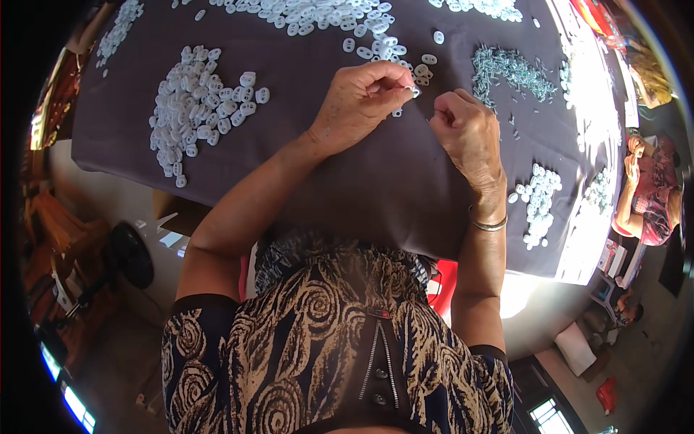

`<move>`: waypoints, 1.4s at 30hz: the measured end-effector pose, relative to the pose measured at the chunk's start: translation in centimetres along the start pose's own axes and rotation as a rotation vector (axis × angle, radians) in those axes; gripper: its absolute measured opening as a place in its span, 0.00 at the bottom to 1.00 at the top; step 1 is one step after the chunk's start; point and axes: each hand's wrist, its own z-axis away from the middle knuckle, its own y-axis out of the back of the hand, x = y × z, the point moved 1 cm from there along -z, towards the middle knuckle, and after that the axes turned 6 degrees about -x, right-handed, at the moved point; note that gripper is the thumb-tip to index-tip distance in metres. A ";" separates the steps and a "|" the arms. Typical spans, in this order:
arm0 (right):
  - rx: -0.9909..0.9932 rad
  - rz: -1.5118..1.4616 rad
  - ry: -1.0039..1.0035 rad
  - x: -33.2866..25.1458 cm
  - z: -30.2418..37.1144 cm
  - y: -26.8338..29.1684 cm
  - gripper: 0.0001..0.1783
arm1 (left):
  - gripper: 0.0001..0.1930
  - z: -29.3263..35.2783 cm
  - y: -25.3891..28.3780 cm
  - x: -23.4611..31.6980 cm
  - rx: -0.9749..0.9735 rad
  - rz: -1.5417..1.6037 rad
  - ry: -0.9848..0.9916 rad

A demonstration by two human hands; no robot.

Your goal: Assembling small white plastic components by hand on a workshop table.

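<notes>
My left hand (354,103) is closed, pinching a small white plastic piece (414,92) between thumb and forefinger. The piece looks like the two-holed oval plastic parts (390,52) loose just beyond it. To its right, my right hand (468,130) is closed with the fingers curled in; what it holds, if anything, is hidden. A pile of tiny greenish metallic pieces (510,71), too small to name for sure, lies just past the right hand. The two hands are a short way apart, above the dark tablecloth (361,181).
A heap of white plastic parts (191,105) lies left, a larger one (303,11) at the far edge. A smaller white pile (538,202) is at the right, near bright sunlight. Other people (654,184) sit beyond the table's right side. A black fan (130,254) stands lower left.
</notes>
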 end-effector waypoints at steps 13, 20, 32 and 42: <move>0.168 -0.936 -0.180 0.3 0.7 -1.7 0.06 | 0.05 -0.2 -0.1 -1.5 -0.094 0.101 0.048; 0.087 -0.941 -0.233 -0.7 0.1 -1.2 0.05 | 0.05 -0.7 -0.5 -0.4 -0.047 -0.014 -0.088; 0.082 -1.094 -0.238 -0.6 1.5 -2.5 0.04 | 0.04 0.6 -1.2 -2.1 -0.057 -0.132 -0.127; 0.107 -1.032 -0.202 -0.7 0.9 -1.8 0.03 | 0.07 -0.2 -1.1 -2.3 -0.037 -0.092 -0.130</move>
